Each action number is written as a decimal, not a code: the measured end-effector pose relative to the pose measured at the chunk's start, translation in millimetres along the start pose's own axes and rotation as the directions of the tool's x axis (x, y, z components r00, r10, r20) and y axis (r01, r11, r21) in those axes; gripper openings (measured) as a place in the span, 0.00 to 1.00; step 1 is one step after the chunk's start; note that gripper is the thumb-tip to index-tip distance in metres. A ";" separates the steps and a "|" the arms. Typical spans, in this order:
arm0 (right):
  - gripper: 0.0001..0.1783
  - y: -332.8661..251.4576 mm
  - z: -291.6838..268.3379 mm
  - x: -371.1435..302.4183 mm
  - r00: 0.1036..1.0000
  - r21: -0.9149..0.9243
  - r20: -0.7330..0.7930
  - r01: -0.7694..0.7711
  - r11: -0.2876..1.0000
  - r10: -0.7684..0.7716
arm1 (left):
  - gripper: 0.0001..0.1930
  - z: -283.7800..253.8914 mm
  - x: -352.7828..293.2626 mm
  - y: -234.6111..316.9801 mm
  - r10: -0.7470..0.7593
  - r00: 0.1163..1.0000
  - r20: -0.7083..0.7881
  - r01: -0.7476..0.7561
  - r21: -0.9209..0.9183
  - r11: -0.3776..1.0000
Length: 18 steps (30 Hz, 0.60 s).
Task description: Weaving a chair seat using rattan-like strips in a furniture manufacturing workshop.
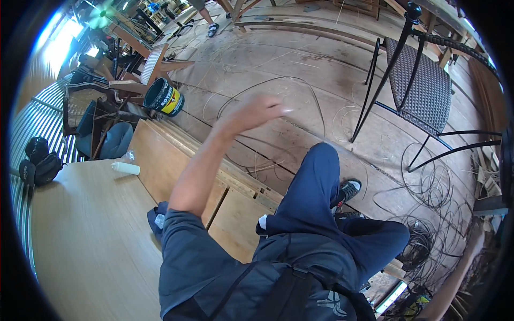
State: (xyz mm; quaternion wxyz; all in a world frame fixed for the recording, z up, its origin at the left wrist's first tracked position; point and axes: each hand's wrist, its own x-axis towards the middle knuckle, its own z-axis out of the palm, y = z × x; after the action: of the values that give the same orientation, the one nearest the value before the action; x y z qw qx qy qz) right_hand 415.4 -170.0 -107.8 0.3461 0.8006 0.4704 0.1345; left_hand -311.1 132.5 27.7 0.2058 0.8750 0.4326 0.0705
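My left hand [262, 112] is stretched out in front of me above the plank floor, its fingers curled together in a pinch. Whatever they hold, if anything, is too small to make out. Behind and below that hand, a long thin dark strand [309, 85] bends in a wide loop. At the far right edge, my right hand [475, 239] reaches out low over scraps and loose strands; its fingers are too dim and small to read. Close to my right arm lies a bundle of coiled dark strands [418, 243], with looser loops [431, 187] spread beyond it.
A black metal-framed chair with a woven seat [420, 80] stands at the right. Left of me are wooden panels [166, 155], a pale tabletop [91, 224] with a white bottle [126, 168], and a dark bucket [163, 98]. Another person's foot [213, 29] shows at the back.
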 end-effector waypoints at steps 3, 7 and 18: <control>0.21 -32.1 -84.4 -26.8 0.853 0.907 -0.418 0.371 0.201 0.313 | 0.09 22.9 43.4 121.0 0.418 0.908 -0.029 -0.418 -0.124 0.900; 0.17 -169.2 -307.6 -97.5 0.863 0.852 -0.503 0.488 -0.191 -0.038 | 0.09 56.6 50.0 197.4 0.670 0.729 -0.140 -0.683 -0.071 0.727; 0.17 63.4 146.7 -130.3 0.863 0.762 -0.185 -0.176 0.623 0.470 | 0.18 2.9 19.9 -118.6 -0.299 0.953 -0.048 0.291 0.409 0.865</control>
State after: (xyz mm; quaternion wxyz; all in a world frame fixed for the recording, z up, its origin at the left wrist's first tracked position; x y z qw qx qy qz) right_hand 468.6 -363.2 -156.5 -0.1225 0.9028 0.3854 0.1464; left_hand -384.3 211.4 -26.0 0.0292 0.8227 0.5644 -0.0617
